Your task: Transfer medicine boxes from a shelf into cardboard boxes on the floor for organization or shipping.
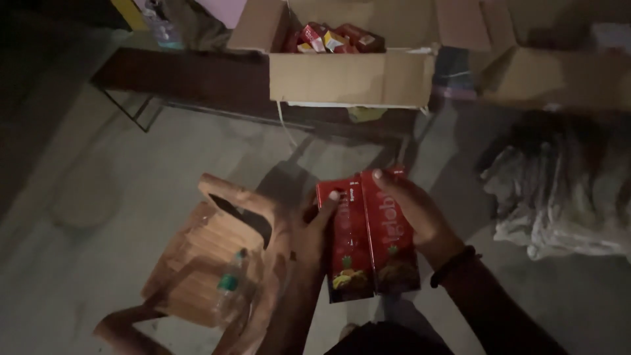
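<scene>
Two tall red juice cartons point(368, 240) with fruit pictures near the bottom are held side by side in front of me. My left hand point(315, 233) grips the left carton along its left edge, one finger over its top front. My right hand point(417, 213) holds the right carton from the right, fingertips on its upper corner; a dark band circles that wrist. Ahead stands an open cardboard box point(351, 75) holding several more red cartons point(332, 38).
A brown plastic chair point(210, 256) stands lower left with a clear plastic bottle, green cap, point(227, 292) on its seat. Crumpled pale cloth point(559, 197) lies on the right. A second cardboard box point(559, 75) sits at upper right. The floor is grey concrete.
</scene>
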